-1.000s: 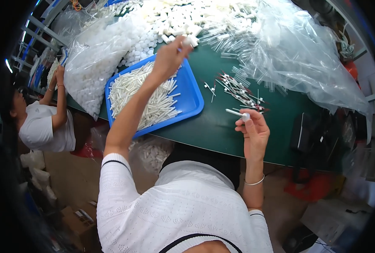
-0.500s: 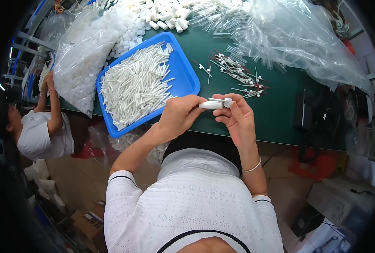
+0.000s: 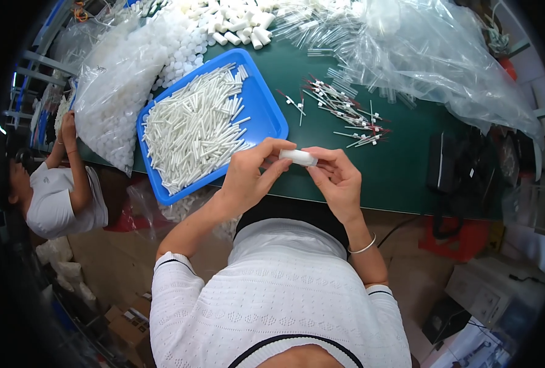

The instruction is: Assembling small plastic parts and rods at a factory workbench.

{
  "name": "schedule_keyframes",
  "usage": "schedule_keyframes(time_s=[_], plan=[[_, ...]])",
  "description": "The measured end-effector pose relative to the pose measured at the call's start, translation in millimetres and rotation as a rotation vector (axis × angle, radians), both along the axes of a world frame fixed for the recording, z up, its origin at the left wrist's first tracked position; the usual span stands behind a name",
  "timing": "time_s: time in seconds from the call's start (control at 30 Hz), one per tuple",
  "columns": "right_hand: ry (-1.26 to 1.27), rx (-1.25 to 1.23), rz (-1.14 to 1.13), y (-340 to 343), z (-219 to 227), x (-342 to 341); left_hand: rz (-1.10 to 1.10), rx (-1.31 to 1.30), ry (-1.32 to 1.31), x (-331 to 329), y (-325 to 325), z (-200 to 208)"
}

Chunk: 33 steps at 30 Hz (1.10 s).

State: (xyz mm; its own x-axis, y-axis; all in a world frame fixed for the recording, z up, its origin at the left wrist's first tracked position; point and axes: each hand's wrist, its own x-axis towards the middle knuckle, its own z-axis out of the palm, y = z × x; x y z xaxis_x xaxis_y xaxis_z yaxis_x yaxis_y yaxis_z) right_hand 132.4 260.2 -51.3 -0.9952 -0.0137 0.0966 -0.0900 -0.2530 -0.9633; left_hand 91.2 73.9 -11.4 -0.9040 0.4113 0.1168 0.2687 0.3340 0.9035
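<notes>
A short white cylinder (image 3: 298,157) lies nearly level between my two hands, just above the table's front edge. My left hand (image 3: 253,170) pinches its left end between thumb and fingers. At the other end, the fingers and thumb of my right hand (image 3: 339,179) close on it, where a translucent rim shows. Whether anything else is inside the fingers is hidden. To the left of the hands stands a blue tray (image 3: 265,116) with many thin white sticks (image 3: 193,126). Small white pieces with red wires (image 3: 343,104) lie beyond my right hand.
Thick white cylinders (image 3: 242,24) are heaped at the back, beside translucent round caps (image 3: 183,58) and a plastic bag (image 3: 116,92) of them. Clear tubes (image 3: 309,27) and a large clear bag (image 3: 432,55) cover the back right. Another person (image 3: 64,190) works at the left.
My right hand has turned and closed in on the cylinder's right end. The thin stick and round translucent cap seen in its fingers before no longer show separately. The cylinder has shifted slightly left.
</notes>
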Motion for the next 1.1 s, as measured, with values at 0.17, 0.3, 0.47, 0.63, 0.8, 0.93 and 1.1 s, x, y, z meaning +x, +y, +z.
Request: schedule_keyframes(time_s=[0.17, 0.3, 0.47, 0.63, 0.8, 0.93, 1.1], plan=[[0.44, 0.716, -0.207, 12, 9, -12, -0.268, 0.091, -0.302, -33, 12, 6], [0.296, 0.692, -0.284, 25, 5, -8, -0.188, -0.037, 0.351, -120, 56, -6], [0.236, 0.669, -0.287, 28, 8, 6, -0.329, -0.523, 0.782, -168, 116, -51], [0.195, 0.627, -0.307, 38, 11, 16, -0.309, -0.559, 0.813, -162, 122, -39], [0.24, 0.591, -0.37, 64, 37, 18, -0.38, 0.108, 0.056, -83, 66, -9], [0.329, 0.587, -0.241, 61, 34, 14, -0.488, 0.29, -0.532, -29, 40, -4], [0.345, 0.746, -0.135, 51, 30, 19, -0.465, 0.191, -0.452, -11, 24, -8]])
